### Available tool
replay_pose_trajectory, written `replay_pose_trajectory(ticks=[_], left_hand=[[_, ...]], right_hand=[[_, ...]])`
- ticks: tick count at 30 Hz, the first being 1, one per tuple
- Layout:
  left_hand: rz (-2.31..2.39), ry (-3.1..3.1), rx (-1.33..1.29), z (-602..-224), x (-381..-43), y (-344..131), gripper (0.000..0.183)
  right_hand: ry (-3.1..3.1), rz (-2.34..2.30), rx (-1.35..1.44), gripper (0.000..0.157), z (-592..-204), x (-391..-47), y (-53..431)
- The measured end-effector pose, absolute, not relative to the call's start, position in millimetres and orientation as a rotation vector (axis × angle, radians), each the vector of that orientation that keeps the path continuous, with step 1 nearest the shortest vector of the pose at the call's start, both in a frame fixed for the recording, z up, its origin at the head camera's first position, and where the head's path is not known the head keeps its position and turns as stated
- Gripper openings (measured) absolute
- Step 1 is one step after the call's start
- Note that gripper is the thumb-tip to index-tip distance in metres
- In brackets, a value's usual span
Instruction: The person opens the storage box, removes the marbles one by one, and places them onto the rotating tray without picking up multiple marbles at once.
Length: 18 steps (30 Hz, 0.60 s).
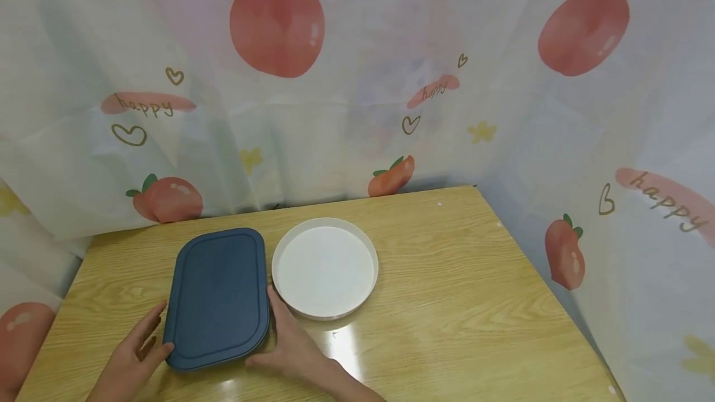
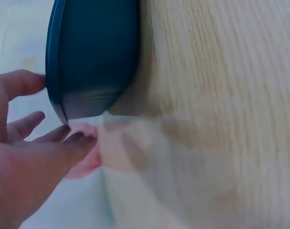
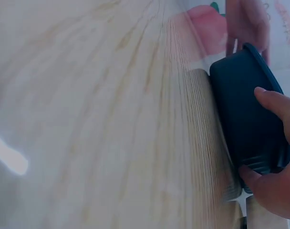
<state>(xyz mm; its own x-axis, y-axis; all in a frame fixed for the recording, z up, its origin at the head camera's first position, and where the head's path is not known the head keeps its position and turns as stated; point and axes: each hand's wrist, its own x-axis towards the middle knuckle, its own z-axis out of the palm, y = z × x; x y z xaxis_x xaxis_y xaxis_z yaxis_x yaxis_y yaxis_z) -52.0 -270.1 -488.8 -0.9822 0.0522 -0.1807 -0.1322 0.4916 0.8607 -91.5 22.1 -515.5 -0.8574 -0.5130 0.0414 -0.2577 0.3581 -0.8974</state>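
Observation:
A dark blue rectangular container (image 1: 220,299) with rounded corners and a matching lid is at the left part of the table, its long sides running away from me. My left hand (image 1: 133,352) is at its near left corner; in the left wrist view the thumb (image 2: 28,83) meets the lid's rim and the other fingers extend along the wall. On the opposite side, my right hand (image 1: 290,343) spans the near right corner with fingers extended. Its fingertips touch the container's wall (image 3: 240,109) in the right wrist view. The container's underside is hidden.
A round white shallow dish (image 1: 326,268) with a low rim stands close to the container's right side. The wooden table (image 1: 463,303) reaches back to a white curtain (image 1: 335,79) printed with peaches, which also hangs along the left and right sides.

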Motion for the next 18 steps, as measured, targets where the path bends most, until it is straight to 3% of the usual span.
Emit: replay_pose_trajectory(ticks=[6, 10, 14, 18], left_hand=[[0.995, 3.175, 0.508, -487.1, -50.1, -248.1, 0.078], [0.722, 3.335, 0.922, -487.9, -50.6, -235.5, 0.061], [0.487, 3.349, 0.999, -482.4, -47.8, -223.6, 0.061], [0.392, 3.28, 0.97, -475.8, -43.9, -208.2, 0.075]], right_hand=[[2.418, -1.497, -0.711, 0.121, -516.8, -91.4, 22.3], [2.456, -1.472, -0.747, 0.117, -515.9, -91.9, 22.8], [2.486, -1.426, -0.791, 0.113, -514.2, -92.2, 23.4], [2.516, -1.385, -0.801, 0.112, -513.7, -92.0, 23.7]])
